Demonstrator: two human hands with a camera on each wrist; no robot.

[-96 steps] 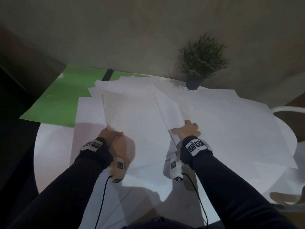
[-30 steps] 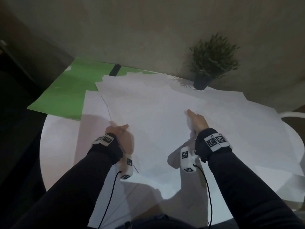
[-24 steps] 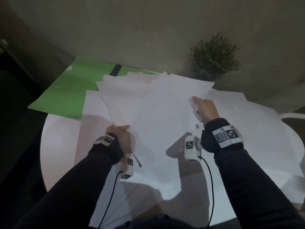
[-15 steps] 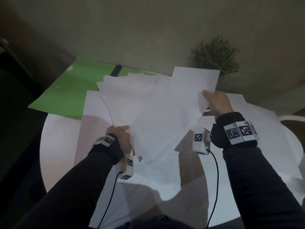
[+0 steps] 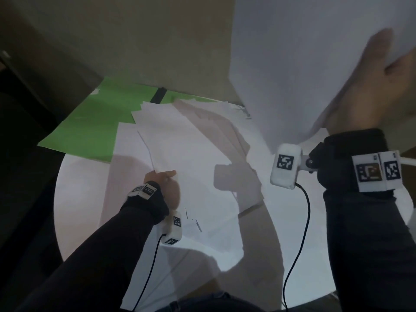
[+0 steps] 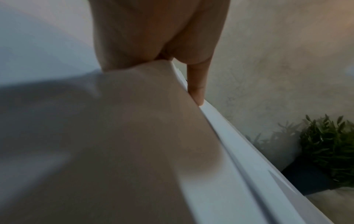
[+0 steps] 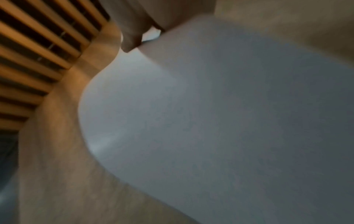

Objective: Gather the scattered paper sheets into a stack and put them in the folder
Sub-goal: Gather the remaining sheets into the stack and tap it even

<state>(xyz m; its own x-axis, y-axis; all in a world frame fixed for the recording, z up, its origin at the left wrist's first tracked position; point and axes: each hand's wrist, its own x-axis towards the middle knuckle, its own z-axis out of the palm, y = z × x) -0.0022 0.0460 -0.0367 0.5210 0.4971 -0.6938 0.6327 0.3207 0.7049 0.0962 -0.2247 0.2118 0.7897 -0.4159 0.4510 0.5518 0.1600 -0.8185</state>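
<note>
My right hand (image 5: 380,70) is raised high at the upper right and pinches a white paper sheet (image 5: 292,64) that hangs in front of the camera; the same sheet (image 7: 229,121) fills the right wrist view, blurred. My left hand (image 5: 163,182) grips the near left edge of a pile of white sheets (image 5: 186,154) on the round white table (image 5: 76,199). In the left wrist view a finger (image 6: 197,84) lies along the raised edge of those sheets (image 6: 239,151). An open green folder (image 5: 90,129) lies at the table's far left, partly under the pile.
A small potted plant (image 6: 325,151) stands at the far side of the table near the wall, hidden by the lifted sheet in the head view. Wooden slats (image 7: 38,53) show up high on the right wrist view. Wrist camera cables trail over the near table.
My right hand has taken one sheet off the pile and lifted it up and to the right, close to the camera. My left hand has stayed on the pile's edge.
</note>
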